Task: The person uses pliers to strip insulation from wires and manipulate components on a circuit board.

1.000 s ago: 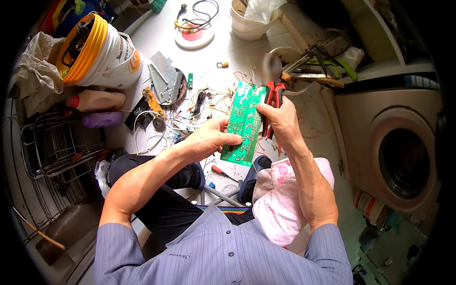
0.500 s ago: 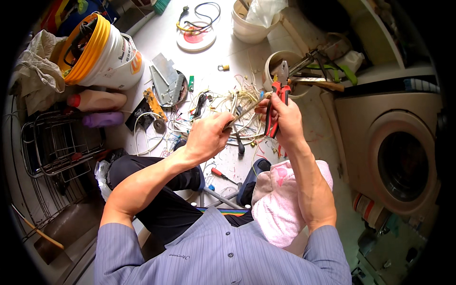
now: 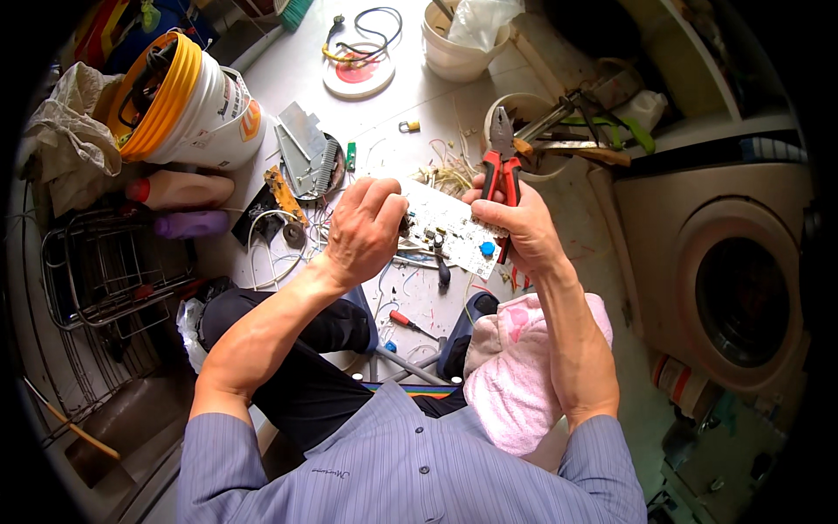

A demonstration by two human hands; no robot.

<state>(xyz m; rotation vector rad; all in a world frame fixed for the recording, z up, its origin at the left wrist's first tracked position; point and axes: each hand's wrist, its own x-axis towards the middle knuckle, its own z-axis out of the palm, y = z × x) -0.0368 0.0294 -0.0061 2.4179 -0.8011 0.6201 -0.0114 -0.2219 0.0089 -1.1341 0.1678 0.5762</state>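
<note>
My left hand (image 3: pixel 362 231) has its fingers curled over the left part of a pale circuit board (image 3: pixel 449 223), which shows small components and a blue round part. My right hand (image 3: pixel 524 227) holds red-and-black pliers (image 3: pixel 504 170), jaws pointing up, along with the board’s right end. Beneath the board, loose wires (image 3: pixel 454 166) are tangled on the white floor. A red screwdriver (image 3: pixel 403 320) lies nearer me, by the slippers, and a small green board (image 3: pixel 351 155) lies beyond my left hand.
Buckets (image 3: pixel 209 118) and bottles (image 3: pixel 179 190) stand left, beside a wire rack (image 3: pixel 105 244). Metal scrap (image 3: pixel 301 140) and a coiled cable (image 3: pixel 367 35) lie ahead. A washing machine (image 3: pixel 646 262) stands right, near a tub of tools (image 3: pixel 537 166). A pink towel (image 3: pixel 502 384) is by my right forearm.
The board has turned from its green face to its pale component face. My left hand has moved up and to the left; the pliers remain in my right hand.
</note>
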